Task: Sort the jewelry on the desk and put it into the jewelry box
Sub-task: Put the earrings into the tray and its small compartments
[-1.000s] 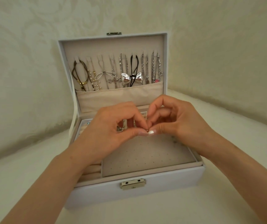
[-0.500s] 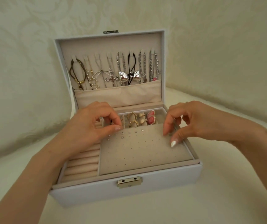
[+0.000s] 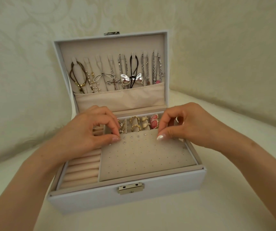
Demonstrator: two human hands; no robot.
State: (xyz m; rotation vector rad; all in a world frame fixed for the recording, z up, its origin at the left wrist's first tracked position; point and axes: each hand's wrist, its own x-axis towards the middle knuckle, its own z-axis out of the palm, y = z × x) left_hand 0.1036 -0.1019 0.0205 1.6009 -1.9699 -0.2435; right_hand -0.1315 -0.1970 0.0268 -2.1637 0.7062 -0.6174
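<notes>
Both L hand [image 3: 90, 132] & R hand [image 3: 190, 125] pinch earring pad [image 3: 144, 160] in jewelry box [image 3: 167, 189] on desk [image 3: 234, 207], patterned wall [image 3: 217, 47].

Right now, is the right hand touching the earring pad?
Touching. The head view shows the right hand pinching the far edge of the earring pad, thumb on top, no gap.

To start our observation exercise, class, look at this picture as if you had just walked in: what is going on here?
A person is working at an open white jewelry box. The left-hand grip and the right-hand grip each seem to pinch the far edge of the beige perforated earring pad in the box's tray. A few small silver studs sit in the pad's far rows. Gold and pink rings sit in the compartments behind it, and necklaces hang inside the raised lid.
</notes>
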